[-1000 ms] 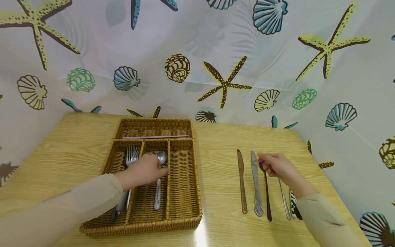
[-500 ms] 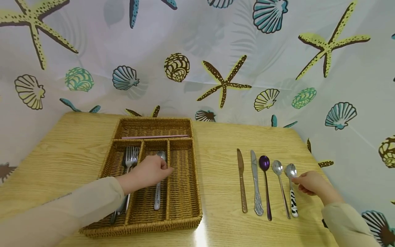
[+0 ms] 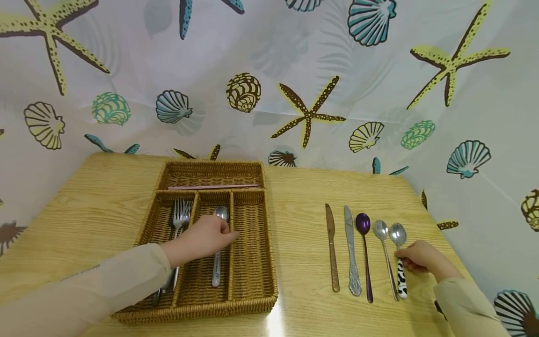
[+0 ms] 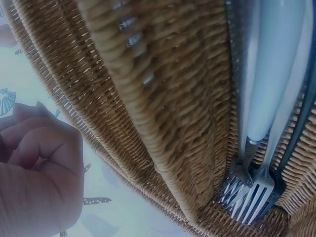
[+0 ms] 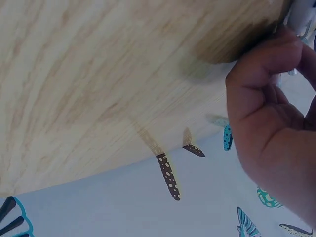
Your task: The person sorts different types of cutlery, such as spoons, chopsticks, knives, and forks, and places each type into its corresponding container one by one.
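Shell-and-starfish cloth (image 3: 261, 42) stands behind and beside a wooden table (image 3: 301, 201). Head view gives the full layout: basket (image 3: 223, 306) on the left side, then, left to right, brown knife (image 3: 331, 248), silver knife (image 3: 350, 250), purple spoon (image 3: 365, 255), plain spoon (image 3: 386, 255) and spotted spoon (image 3: 402, 278), near each other, handles toward the person. Right hand (image 3: 423, 256) pinches the spotted spoon at the top of its black-and-white handle; spoon is on the table at the right end, bowl pointing away. Right wrist view gets the bent fingers and thumb from close by, fingertips at a blurred pale thing at the frame edge; the handle's pattern reads only in the head view. Left hand (image 3: 205, 236) hangs over the basket's middle section, covering part of the pale spoon (image 3: 216, 267); fingers loosely curled, nothing visible in them. Head view can't settle its height; left wrist view shows it apart from the woven wall. Same wrist view looks along the left section: forks (image 3: 182, 213) bunched together, tines and a thick pale handle (image 4: 275, 74) clear, whereas the head view has the left sleeve (image 3: 130, 267) across part of them. Pink stick (image 3: 212, 187), single or paired unclear, lies across the far section, head view only.
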Demonstrator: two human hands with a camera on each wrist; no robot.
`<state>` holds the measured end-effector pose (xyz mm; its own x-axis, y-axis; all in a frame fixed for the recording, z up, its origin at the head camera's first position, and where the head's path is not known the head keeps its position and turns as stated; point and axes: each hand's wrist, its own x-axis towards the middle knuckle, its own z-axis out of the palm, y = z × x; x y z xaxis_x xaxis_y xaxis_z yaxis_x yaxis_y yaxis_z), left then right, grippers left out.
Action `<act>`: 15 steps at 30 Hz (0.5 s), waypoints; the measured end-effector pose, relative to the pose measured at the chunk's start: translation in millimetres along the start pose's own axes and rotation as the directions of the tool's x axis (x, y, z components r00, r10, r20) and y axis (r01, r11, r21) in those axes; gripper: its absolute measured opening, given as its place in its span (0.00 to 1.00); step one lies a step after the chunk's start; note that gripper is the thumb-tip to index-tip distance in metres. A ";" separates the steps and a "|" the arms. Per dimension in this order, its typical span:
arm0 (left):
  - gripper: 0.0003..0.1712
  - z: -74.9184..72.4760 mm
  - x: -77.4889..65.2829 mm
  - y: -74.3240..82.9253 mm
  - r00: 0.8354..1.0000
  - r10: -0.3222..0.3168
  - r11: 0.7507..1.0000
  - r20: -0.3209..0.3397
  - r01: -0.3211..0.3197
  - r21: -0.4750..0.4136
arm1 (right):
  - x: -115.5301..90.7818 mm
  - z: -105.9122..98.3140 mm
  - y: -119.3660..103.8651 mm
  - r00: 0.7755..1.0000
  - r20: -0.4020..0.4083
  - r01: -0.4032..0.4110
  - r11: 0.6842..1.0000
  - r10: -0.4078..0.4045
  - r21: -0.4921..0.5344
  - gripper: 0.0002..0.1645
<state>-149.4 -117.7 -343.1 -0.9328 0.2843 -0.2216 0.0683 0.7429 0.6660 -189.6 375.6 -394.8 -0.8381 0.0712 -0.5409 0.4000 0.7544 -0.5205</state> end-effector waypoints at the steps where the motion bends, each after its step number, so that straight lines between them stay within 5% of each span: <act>1: 0.27 0.2 0.2 0.1 1.000 -0.003 1.000 0.000 0.003 -0.001 | 0.4 -0.5 0.5 1.000 0.017 0.008 1.000 -0.008 0.009 0.18; 8: 0.27 1.2 1.2 1.9 1.000 0.001 0.999 0.020 0.000 -0.037 | 0.4 -12.4 -0.5 0.985 0.119 0.124 0.992 -0.127 0.037 0.16; 15: 0.26 -0.9 2.1 3.7 0.998 -0.022 0.995 0.061 0.028 -0.100 | -2.3 -11.8 -39.0 0.970 0.128 0.199 0.976 -0.209 0.088 0.15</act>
<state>-151.4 -114.9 -340.4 -0.9106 0.3047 -0.2793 0.0065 0.6862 0.7274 -207.7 353.8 -365.5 -0.8486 -0.1719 -0.5003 0.2567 0.6931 -0.6736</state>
